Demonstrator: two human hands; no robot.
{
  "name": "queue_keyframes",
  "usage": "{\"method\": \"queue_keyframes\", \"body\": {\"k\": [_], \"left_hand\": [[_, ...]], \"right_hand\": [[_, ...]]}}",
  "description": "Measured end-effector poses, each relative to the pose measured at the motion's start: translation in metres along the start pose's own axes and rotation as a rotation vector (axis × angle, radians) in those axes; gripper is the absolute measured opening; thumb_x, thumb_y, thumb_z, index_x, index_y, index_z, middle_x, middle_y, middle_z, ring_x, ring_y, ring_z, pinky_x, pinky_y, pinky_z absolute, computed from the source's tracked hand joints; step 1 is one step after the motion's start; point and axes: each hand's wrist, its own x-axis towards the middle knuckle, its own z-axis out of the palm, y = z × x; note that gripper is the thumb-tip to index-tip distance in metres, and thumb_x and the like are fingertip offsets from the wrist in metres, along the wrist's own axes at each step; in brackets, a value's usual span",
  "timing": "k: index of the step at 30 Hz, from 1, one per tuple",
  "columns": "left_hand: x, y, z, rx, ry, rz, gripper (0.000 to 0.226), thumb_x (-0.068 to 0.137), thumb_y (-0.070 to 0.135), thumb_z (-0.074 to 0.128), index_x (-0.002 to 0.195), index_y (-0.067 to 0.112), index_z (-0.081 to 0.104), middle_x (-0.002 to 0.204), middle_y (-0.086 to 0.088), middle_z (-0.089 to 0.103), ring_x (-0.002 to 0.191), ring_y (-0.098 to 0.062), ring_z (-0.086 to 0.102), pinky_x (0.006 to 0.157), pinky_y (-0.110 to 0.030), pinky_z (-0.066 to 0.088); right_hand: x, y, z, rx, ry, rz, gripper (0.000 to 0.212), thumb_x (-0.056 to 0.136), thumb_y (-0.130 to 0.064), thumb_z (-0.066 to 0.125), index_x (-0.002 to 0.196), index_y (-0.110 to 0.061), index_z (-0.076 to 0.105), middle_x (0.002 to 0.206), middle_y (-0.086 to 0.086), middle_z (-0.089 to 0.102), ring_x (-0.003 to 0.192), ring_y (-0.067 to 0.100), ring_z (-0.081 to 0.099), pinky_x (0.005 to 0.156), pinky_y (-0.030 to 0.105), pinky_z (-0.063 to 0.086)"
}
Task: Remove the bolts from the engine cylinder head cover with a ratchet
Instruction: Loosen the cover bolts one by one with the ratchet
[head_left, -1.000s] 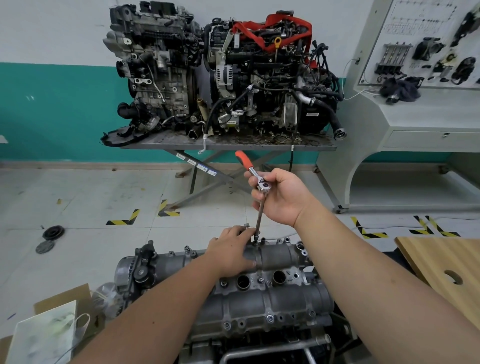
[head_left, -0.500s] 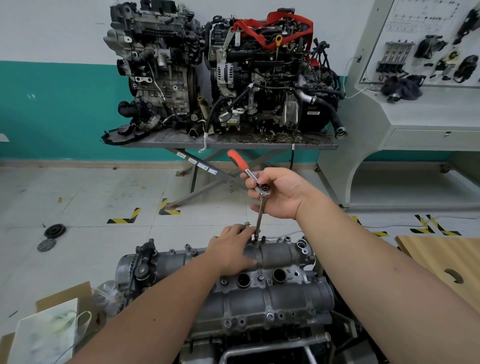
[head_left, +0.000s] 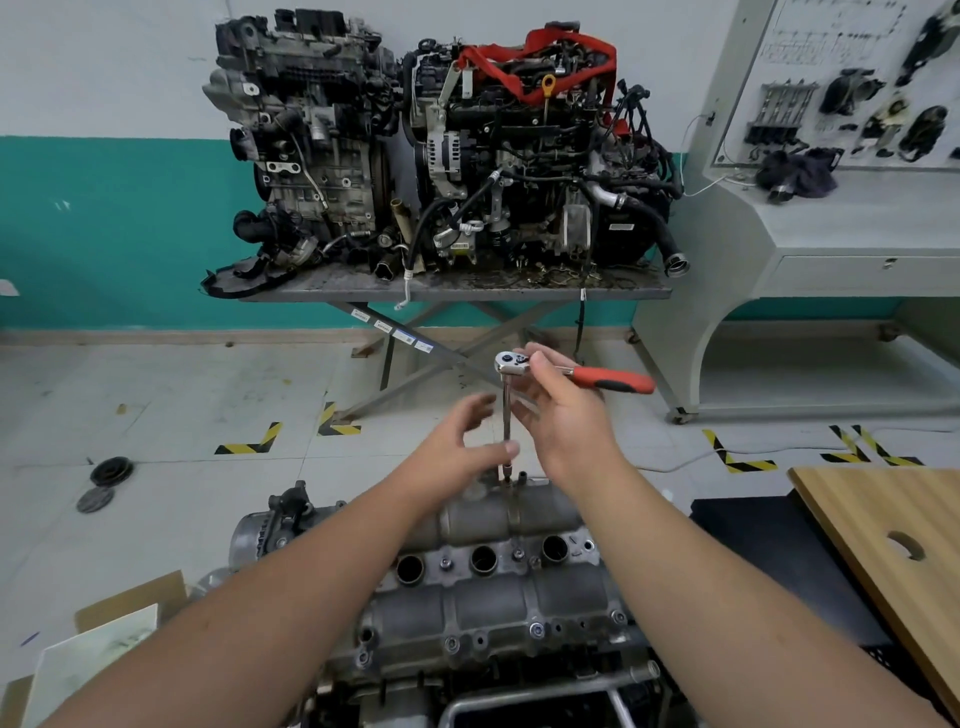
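Note:
The grey cylinder head cover (head_left: 498, 597) lies in front of me, with several bolts along its edges, one at the near rim (head_left: 536, 630). A ratchet with a red handle (head_left: 613, 379) sits on a long extension bar (head_left: 506, 410) that stands upright on the cover's far edge. My right hand (head_left: 566, 421) grips the ratchet just behind its head, handle pointing right. My left hand (head_left: 457, 452) is raised off the cover in a loose C shape beside the bar, thumb tip against its lower part, fingers blurred and apart from it.
Two engines (head_left: 441, 156) stand on a metal table (head_left: 467, 291) by the far wall. A wooden board (head_left: 893, 545) lies at right, a cardboard box (head_left: 104, 649) at lower left. Black discs (head_left: 110, 470) lie on the floor. A grey console (head_left: 831, 234) stands at right.
The ratchet handle has swung from pointing up-left to pointing right. My left hand has lifted off the cover and opened beside the extension bar.

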Motion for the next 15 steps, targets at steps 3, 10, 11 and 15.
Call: {"method": "queue_keyframes", "body": {"k": [3,10,11,15], "left_hand": [[-0.003,0.037,0.001,0.143,0.126,0.216,0.071,0.082,0.024,0.075,0.143,0.034,0.039,0.142,0.019,0.045,0.131,0.008,0.04,0.102,-0.008,0.031],[-0.002,0.059,0.007,0.731,0.014,0.584,0.079,0.075,0.003,0.063,0.149,0.006,0.038,0.161,-0.008,0.029,0.152,-0.025,0.016,0.124,-0.041,0.017],[-0.002,0.056,0.007,0.72,0.018,0.596,0.073,0.074,0.004,0.063,0.145,0.006,0.045,0.159,-0.009,0.032,0.152,-0.024,0.016,0.124,-0.037,0.016],[-0.006,0.046,0.013,0.553,0.126,0.697,0.032,0.078,0.014,0.063,0.109,0.005,0.063,0.148,-0.008,0.048,0.151,-0.016,0.019,0.12,-0.025,0.02]], "right_hand": [[-0.01,0.013,-0.003,-0.234,0.042,-0.151,0.019,0.094,-0.034,0.06,0.102,-0.045,0.074,0.111,-0.009,0.074,0.109,0.011,0.067,0.094,0.037,0.052],[-0.018,0.017,-0.027,-0.813,-0.12,-0.532,0.015,0.103,-0.016,0.051,0.114,-0.018,0.061,0.103,-0.007,0.066,0.099,0.006,0.062,0.086,0.026,0.05],[-0.017,0.018,-0.033,-0.897,-0.126,-0.536,0.013,0.101,-0.013,0.05,0.108,-0.018,0.06,0.095,-0.006,0.064,0.089,0.005,0.06,0.082,0.021,0.047],[-0.015,0.021,-0.05,-1.085,-0.178,-0.463,0.029,0.093,-0.008,0.051,0.119,-0.013,0.064,0.102,-0.013,0.061,0.091,-0.003,0.055,0.083,0.008,0.039]]}}
